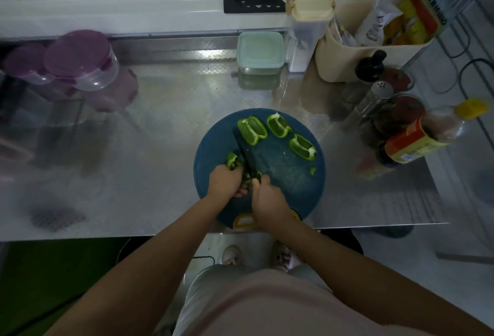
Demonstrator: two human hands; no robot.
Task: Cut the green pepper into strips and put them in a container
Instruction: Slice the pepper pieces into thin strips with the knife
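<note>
A: Start at the fingers. What have they got?

B: The left hand has its fingers curled down over one pepper piece and pins it to the board. The fingertips are partly hidden. The right hand is wrapped round the handle of the one dark knife, and the fist covers the handle. The blade points away from the person, edge down, just right of the held piece.

A: And the rest of the pepper?

B: Three larger pieces lie hollow side up on the round blue cutting board, apart from each other: a left section, a middle section and a right section. The blade's far end meets the left one, but I cannot tell if it touches or only overlaps. One small scrap lies alone near the board's right edge.

A: Any container?

B: One square container with its pale green lid on stands at the back of the steel counter, well apart from the board.

A: Around that?

B: Two purple-lidded jars stand far left. On the right are one yellow-capped bottle and one metal-topped shaker. The dark bottles beside them are too crowded to count.
</note>
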